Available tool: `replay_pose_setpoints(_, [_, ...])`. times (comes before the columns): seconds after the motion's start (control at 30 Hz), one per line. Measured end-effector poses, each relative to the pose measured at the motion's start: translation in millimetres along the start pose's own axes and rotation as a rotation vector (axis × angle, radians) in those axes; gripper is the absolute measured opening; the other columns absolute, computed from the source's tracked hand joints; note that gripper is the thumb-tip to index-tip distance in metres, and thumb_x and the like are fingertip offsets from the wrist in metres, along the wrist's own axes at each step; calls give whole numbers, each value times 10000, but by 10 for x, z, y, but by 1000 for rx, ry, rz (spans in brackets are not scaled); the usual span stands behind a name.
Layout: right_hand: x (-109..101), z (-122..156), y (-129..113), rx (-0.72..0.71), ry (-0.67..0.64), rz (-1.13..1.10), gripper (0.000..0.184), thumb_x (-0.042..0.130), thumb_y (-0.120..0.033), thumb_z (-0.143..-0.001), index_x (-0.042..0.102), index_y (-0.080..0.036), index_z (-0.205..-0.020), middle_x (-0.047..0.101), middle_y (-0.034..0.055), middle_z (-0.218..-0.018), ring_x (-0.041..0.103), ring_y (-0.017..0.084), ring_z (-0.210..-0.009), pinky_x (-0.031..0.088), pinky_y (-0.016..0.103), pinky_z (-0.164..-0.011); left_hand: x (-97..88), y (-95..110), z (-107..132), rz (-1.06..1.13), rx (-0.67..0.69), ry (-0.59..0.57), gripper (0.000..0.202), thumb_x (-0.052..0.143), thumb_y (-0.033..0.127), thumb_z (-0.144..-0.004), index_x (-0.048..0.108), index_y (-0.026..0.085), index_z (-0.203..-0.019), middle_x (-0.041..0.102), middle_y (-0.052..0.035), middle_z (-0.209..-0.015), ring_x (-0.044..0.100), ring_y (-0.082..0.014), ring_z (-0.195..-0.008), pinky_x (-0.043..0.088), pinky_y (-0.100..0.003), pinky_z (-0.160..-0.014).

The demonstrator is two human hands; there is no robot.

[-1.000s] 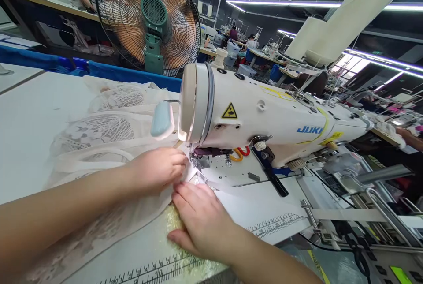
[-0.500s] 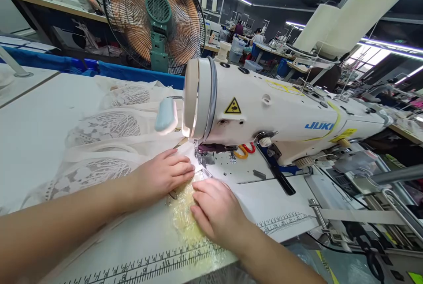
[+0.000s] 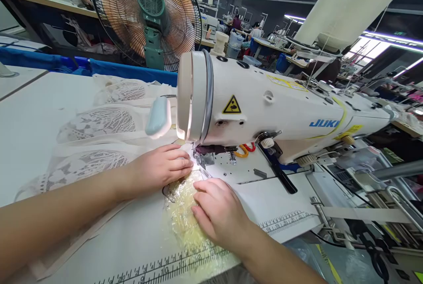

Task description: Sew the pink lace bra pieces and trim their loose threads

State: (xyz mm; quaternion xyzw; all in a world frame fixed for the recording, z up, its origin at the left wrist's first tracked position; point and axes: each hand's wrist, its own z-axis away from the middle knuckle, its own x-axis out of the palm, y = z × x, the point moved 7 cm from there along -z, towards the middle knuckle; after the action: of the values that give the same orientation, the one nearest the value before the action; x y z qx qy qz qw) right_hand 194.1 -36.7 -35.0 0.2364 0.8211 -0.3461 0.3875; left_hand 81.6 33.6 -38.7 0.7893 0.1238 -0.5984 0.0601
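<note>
A white JUKI sewing machine (image 3: 264,107) stands on the white table (image 3: 33,116). Cream lace fabric (image 3: 95,143) lies in folds to the left of its needle. My left hand (image 3: 158,167) rests flat on the fabric just left of the presser foot (image 3: 200,160), fingers stretched out and together. My right hand (image 3: 218,211) lies flat in front of the needle, fingers extended, pressing on a yellowish crinkled patch (image 3: 181,218) of the table top. Neither hand grips anything.
A green standing fan (image 3: 145,15) turns behind the table. A printed ruler (image 3: 172,262) runs along the table's front edge. A pale blue lamp head (image 3: 158,116) hangs by the machine's face. Other workstations and people sit far back; metal racks stand at the right.
The lace fabric has been drawn leftward off the yellowish patch, which shows more now. Both hands went from bunched near the needle to lying flat.
</note>
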Motion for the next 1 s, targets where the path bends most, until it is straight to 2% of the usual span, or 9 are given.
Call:
replay_pose_setpoints(0.13, [-8, 3, 1, 7, 6, -8, 171, 465, -188, -852, 628, -150, -820, 665, 95, -1001, 567, 223, -918, 483, 373, -822, -55, 17, -36, -52, 41, 35, 384, 286, 162, -959, 645, 219, -1083, 688, -19, -1119, 590, -193, -1002, 365, -389, -991])
replay_pose_setpoints(0.27, [-13, -1, -4, 10, -3, -12, 163, 479, -181, -846, 629, -138, -800, 660, 100, -994, 565, 226, -920, 479, 369, -823, -90, -7, -64, -61, 34, 17, 369, 303, 152, -959, 644, 227, -1079, 691, -19, -1112, 603, -175, -977, 362, -372, -1000])
replay_pose_setpoints(0.43, [1, -4, 0, 19, -14, -10, 161, 483, -181, -845, 631, -139, -798, 657, 95, -1007, 561, 227, -917, 481, 367, -818, -159, -18, -95, -135, 70, 66, 397, 276, 139, -962, 661, 176, -1048, 715, -45, -1042, 612, -189, -959, 392, -369, -969])
replay_pose_setpoints(0.67, [7, 15, 1, 10, -4, -8, 171, 479, -181, -845, 640, -134, -810, 657, 93, -1019, 553, 230, -937, 485, 375, -827, -103, -154, -92, -156, 15, 55, 405, 280, 127, -949, 664, 198, -1054, 711, -59, -1040, 617, -172, -934, 454, -324, -886])
replay_pose_setpoints(0.8, [19, -12, 21, 11, 1, -16, 172, 478, -181, -843, 641, -147, -801, 660, 91, -1007, 554, 223, -920, 496, 368, -802, -38, -285, -99, -152, -92, 0, 417, 267, 151, -941, 661, 232, -1052, 710, -44, -968, 608, -175, -865, 459, -337, -863])
replay_pose_setpoints(0.9, [-41, -3, 4, -3, 10, -41, 162, 481, -174, -838, 640, -150, -818, 660, 102, -998, 554, 227, -917, 497, 380, -799, -105, -265, -144, -144, -154, -37, 369, 314, 174, -921, 672, 217, -1002, 677, -68, -1041, 587, -199, -896, 461, -340, -817])
replay_pose_setpoints(0.93, [-67, 28, -11, -3, -7, -76, 155, 488, -177, -838, 640, -148, -850, 656, 107, -1016, 553, 229, -936, 493, 386, -820, -149, -233, -141, -151, -189, -56, 349, 334, 185, -912, 680, 205, -954, 671, -78, -1026, 581, -209, -890, 462, -337, -780])
replay_pose_setpoints(1.0, [-74, 160, -57, 18, -136, -207, 161, 514, -213, -856, 632, -164, -953, 636, 99, -1087, 552, 221, -1002, 476, 377, -880, -243, -161, -45, -195, -325, -125, 315, 371, 186, -884, 675, 181, -802, 660, -86, -872, 569, -220, -774, 444, -322, -645])
